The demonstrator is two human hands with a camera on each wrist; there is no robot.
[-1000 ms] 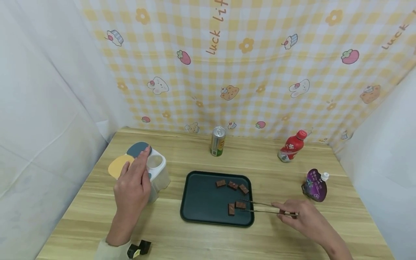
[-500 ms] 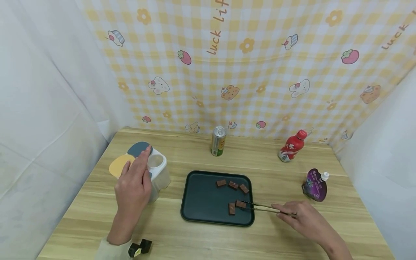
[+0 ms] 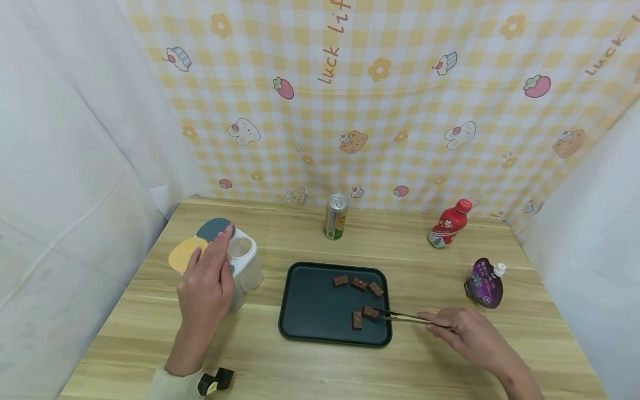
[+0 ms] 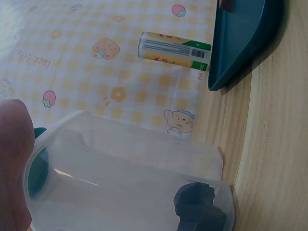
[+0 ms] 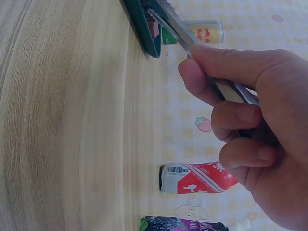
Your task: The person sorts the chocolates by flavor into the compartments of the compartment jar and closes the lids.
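My right hand grips a pair of metal tongs, also seen as tongs in the right wrist view. The tong tips are at a small brown chocolate piece near the right side of the dark green tray. Another chocolate piece lies just left of it, with several more behind. My left hand rests, fingers straight, on top of a white container with round openings, a yellow lid and a blue-grey lid. Through its translucent wall dark lumps show inside.
Behind the tray stands a silver drink can. A red bottle stands at the back right, and a purple spouted pouch is right of the tray. A patterned curtain hangs behind the wooden table.
The tong arms have come together, and their tips have closed in on the chocolate piece, which sits very slightly farther back. My left hand stays on the container.
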